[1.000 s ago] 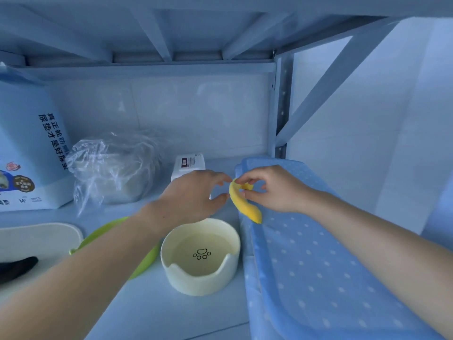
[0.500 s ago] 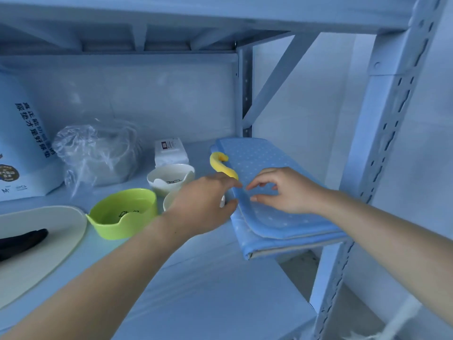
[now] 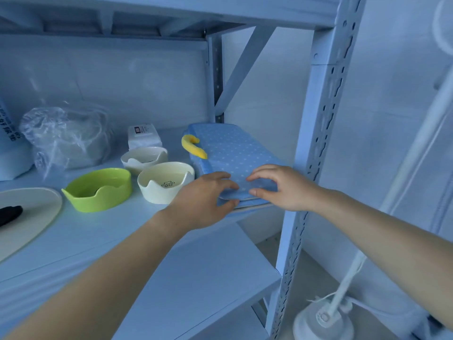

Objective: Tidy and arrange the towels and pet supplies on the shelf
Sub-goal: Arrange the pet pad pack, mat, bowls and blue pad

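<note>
bowls (image 3: pixel 165 182) (three), left of towel (image 3: pixel 232 153)

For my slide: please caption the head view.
Both hands, left and right, press the folded blue towel's front edge.

A folded blue dotted towel (image 3: pixel 232 153) lies flat mid-frame, at the shelf's (image 3: pixel 73 241) right end. A yellow loop (image 3: pixel 193 148) sits on its left edge.

White lamp stand (image 3: pixel 326 315) right of rack, on floor.
</note>
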`<state>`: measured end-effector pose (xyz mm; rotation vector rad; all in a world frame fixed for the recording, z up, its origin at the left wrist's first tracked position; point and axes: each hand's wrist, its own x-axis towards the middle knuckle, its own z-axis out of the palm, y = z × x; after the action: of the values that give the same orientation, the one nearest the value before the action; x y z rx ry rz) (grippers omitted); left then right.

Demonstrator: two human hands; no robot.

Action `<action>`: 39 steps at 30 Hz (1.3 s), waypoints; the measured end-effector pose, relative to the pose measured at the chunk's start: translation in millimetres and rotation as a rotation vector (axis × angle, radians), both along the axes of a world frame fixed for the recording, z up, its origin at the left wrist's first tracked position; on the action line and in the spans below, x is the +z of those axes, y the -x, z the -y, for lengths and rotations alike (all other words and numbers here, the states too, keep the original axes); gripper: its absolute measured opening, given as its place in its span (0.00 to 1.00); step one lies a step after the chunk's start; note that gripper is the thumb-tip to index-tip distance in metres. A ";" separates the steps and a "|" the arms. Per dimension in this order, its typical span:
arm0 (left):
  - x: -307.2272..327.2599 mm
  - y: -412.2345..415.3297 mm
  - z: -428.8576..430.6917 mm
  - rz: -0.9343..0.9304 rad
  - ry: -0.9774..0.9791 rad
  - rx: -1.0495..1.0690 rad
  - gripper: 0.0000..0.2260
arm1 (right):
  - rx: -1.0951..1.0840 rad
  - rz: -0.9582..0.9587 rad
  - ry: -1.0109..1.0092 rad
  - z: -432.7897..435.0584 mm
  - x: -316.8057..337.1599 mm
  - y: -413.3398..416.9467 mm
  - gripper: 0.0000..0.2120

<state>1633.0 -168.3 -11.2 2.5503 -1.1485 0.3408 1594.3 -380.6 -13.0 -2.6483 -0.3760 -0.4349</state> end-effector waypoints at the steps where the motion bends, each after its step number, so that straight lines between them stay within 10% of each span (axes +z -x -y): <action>1: -2.4 -0.4 1.7 -0.017 -0.006 0.009 0.18 | -0.006 -0.011 -0.002 2.8 -2.6 1.0 0.18; 6: -12.8 0.9 13.5 -0.026 -0.030 0.052 0.26 | -0.008 -0.143 0.031 19.1 -13.9 2.5 0.28; 39: -0.6 37.7 87.9 -0.045 0.151 0.353 0.16 | 0.179 -0.059 -0.083 89.1 2.1 -21.3 0.13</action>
<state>1595.3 -256.2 -11.8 2.6030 -0.6255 0.4316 1615.6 -469.7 -10.9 -2.5137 -0.5585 -0.3077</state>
